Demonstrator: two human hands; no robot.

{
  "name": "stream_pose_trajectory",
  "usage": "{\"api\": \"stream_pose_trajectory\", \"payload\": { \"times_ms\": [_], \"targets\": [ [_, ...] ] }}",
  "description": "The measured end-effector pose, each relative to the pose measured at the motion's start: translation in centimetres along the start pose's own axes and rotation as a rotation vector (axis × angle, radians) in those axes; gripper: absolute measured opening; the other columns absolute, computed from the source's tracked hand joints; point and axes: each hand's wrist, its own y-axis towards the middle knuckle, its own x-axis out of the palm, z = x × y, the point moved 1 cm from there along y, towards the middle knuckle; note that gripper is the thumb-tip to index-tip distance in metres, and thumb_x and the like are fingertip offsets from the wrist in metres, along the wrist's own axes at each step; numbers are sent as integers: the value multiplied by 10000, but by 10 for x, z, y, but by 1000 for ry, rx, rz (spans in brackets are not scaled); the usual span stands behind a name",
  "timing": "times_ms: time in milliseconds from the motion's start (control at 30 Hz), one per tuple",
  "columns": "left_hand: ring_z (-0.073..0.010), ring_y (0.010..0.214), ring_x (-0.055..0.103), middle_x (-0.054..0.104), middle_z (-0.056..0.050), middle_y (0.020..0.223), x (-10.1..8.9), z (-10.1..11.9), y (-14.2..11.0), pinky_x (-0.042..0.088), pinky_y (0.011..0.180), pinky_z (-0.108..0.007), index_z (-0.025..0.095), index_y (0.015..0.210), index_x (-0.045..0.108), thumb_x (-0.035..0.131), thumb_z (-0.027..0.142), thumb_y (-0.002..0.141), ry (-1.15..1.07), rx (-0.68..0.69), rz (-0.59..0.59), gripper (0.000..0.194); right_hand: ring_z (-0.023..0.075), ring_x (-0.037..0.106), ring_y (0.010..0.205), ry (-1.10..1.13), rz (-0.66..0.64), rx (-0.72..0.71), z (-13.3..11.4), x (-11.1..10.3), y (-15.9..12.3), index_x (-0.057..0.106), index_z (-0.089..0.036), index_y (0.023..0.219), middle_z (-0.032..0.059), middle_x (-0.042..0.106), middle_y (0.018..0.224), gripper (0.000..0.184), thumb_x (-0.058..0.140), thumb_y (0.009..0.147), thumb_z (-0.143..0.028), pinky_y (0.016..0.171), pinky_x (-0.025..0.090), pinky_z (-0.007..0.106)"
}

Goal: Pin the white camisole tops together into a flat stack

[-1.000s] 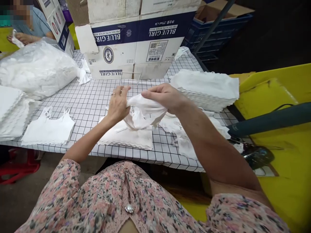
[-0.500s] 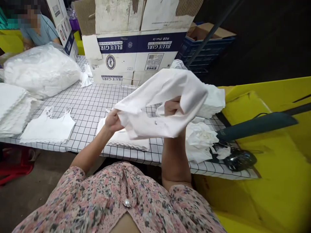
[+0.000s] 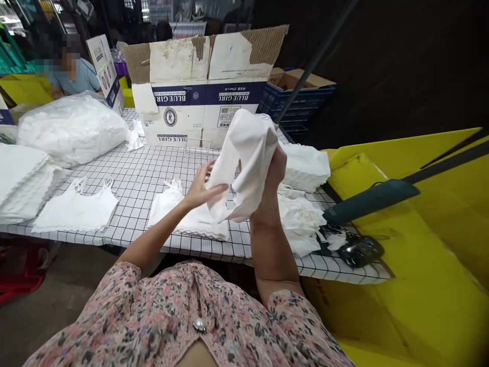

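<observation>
A white garment (image 3: 250, 153), bunched into an open loop of cloth, is held up over the table. My right hand (image 3: 278, 162) grips its right side, with the fingers partly hidden by the cloth. At the left edge of the cloth is my left hand (image 3: 200, 186), thumb and fingers apart, the thumb lying across the fabric. Below my hands a pile of white camisoles (image 3: 191, 224) with scalloped hems rests on the checked tablecloth. Another white camisole (image 3: 76, 208) with thin straps lies flat to the left.
A cardboard box (image 3: 202, 112) stands upright behind. Stacked white garments (image 3: 305, 165) and crumpled white pieces (image 3: 301, 224) lie to the right, near a dark green tube (image 3: 376, 201) and black bundle (image 3: 361, 251). Far left are a stuffed plastic bag (image 3: 72, 127) and a co-worker (image 3: 76, 76).
The white garment was spread wide between both hands and is now bunched around my right hand, turned upright. My left hand has loosened its hold. The view has tilted up.
</observation>
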Motion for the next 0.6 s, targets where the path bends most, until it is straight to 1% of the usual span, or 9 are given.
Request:
{"api": "stream_pose_trajectory", "payload": {
  "times_ms": [33,100,167,233,333,400,500,567,600],
  "targets": [
    [-334,1290,652,634,-175,1429,6,-2,-4,589,1037,-445,195,1320,640,852,425,841,119,9,43,572,352,624,1405,12,36,-9,-2,0,-1,739,-336,1068,89,775,1072,685,449,876,-926,1078,633,537],
    [-320,1204,673,651,-166,1334,12,-6,-11,585,988,-441,174,1165,677,743,327,927,307,-15,101,291,385,608,1440,-1,48,-19,-6,-1,-3,774,-402,1121,56,809,1108,669,507,807,-930,1071,630,562],
    [-316,1125,682,667,-147,1214,10,-8,-21,576,944,-446,174,1076,679,705,315,960,395,-42,117,184,403,619,1442,-41,-12,-19,-8,-3,-3,781,-471,1185,16,826,1139,674,554,753,-935,1019,645,575],
    [-316,1078,678,665,-149,1213,4,-7,-32,570,880,-440,168,1161,672,753,411,955,434,-50,137,329,390,638,1435,-44,-28,-19,-9,-6,-4,770,-483,1238,2,821,1199,730,522,754,-970,960,667,573],
    [-296,1008,666,657,-176,1277,-7,6,-49,543,784,-406,130,1414,576,817,591,901,543,-15,223,731,341,625,1461,-22,-8,9,-8,-5,-8,745,-450,1251,-23,789,1346,774,438,803,-1002,969,667,535],
    [-279,945,655,688,-159,1201,-11,17,-53,518,761,-394,123,1437,558,791,631,914,593,16,249,766,333,597,1486,35,-14,40,-5,2,-11,737,-427,1242,-36,784,1373,760,497,793,-991,1045,628,507],
    [-272,855,645,705,-96,948,-16,25,-48,507,795,-411,169,1150,684,708,470,985,600,-27,224,345,346,554,1515,146,-6,70,0,14,-17,750,-399,1200,-14,824,1260,750,632,728,-969,1109,581,502],
    [-283,842,661,678,-68,816,-21,21,-43,516,845,-432,198,932,684,686,294,953,558,-96,232,98,338,541,1531,170,18,75,2,18,-19,753,-389,1162,-10,825,1241,712,655,734,-950,1106,588,504],
    [-289,849,674,673,-58,780,-24,17,-43,525,865,-439,208,875,673,685,233,919,528,-125,240,51,330,537,1541,169,28,78,2,18,-20,749,-386,1146,-13,816,1270,690,650,748,-940,1106,595,505]
  ]
}}
